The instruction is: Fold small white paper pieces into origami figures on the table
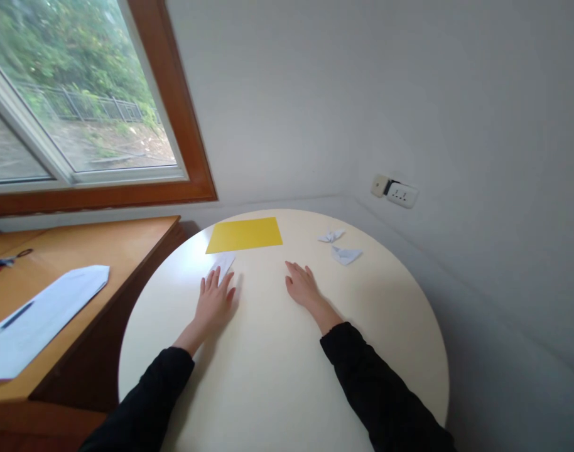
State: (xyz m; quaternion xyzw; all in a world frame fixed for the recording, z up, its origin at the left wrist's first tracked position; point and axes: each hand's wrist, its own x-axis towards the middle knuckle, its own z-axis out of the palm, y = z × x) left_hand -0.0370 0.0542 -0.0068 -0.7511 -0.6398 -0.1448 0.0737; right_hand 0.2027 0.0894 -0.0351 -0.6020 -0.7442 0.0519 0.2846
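2 sleeves (381, 384), 2 hands (303, 286), 4 papers (244, 236) share 1 table (268, 376).

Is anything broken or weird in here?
Maybe the wall socket: a dark patch shows between it and the small plate beside it, like a gap. It's too small to tell if it's broken.

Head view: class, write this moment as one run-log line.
left hand: open, over white paper; right hand: open, holding nothing; yellow sheet: flat, beyond hands; two folded papers: right of yellow sheet
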